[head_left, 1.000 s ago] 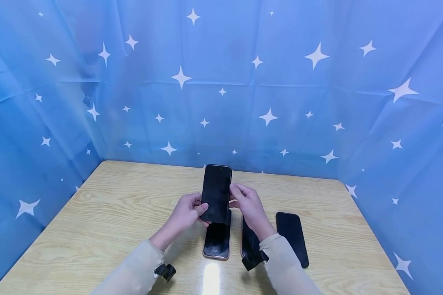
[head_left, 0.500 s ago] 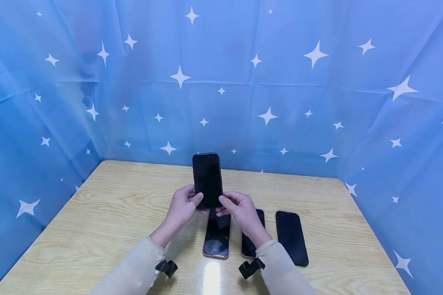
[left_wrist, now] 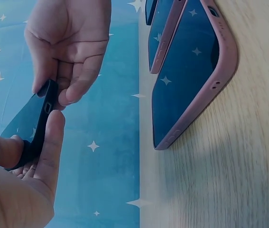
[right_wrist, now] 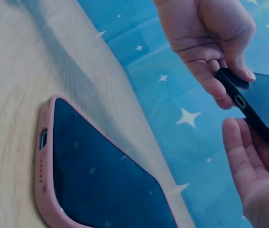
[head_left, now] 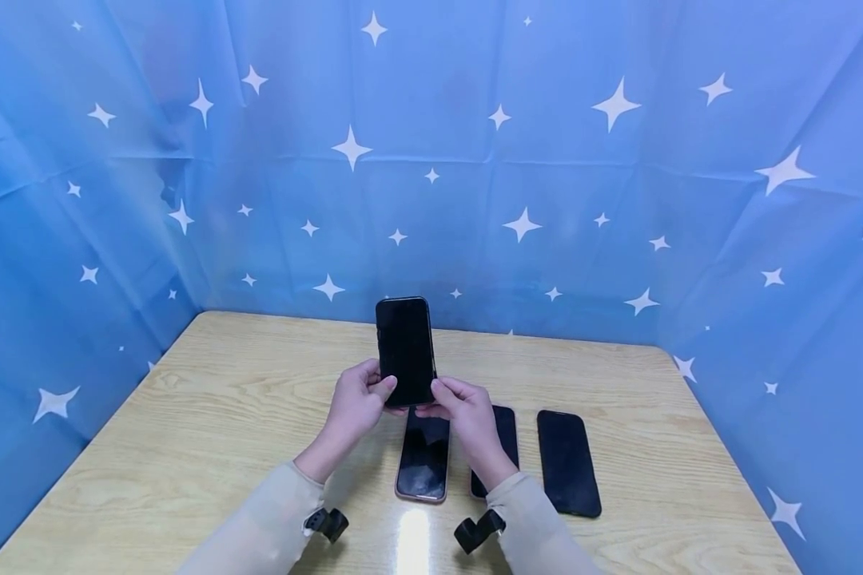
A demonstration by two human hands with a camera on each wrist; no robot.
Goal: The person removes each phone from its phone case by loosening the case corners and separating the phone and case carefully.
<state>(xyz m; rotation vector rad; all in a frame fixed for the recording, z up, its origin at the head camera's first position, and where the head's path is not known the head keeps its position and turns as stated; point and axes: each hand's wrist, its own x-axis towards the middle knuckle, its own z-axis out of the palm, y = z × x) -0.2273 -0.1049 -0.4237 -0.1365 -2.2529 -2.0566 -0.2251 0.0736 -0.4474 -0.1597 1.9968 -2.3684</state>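
Note:
A black smartphone (head_left: 406,347) is raised above the table, screen facing the head camera, its charging port edge showing in both wrist views. My left hand (head_left: 354,402) pinches its lower left corner, thumb on the front and fingers behind. At the lower right corner my right hand (head_left: 469,419) holds it the same way. Below the hands lies a phone in a pink case (head_left: 423,463), screen up; in the left wrist view that pink case (left_wrist: 219,61) shows clearly. A second phone (head_left: 505,435) is partly hidden by my right hand and wrist.
Another black phone (head_left: 568,463) lies at the right of the row on the wooden table (head_left: 223,447). A blue curtain with white stars (head_left: 431,200) hangs behind the table. Each sleeve carries a small black wrist camera (head_left: 327,525).
The held phone has moved up and to the left. My right hand has slid from its right side down to the lower right corner. Over the last half second both hands stay nearly still.

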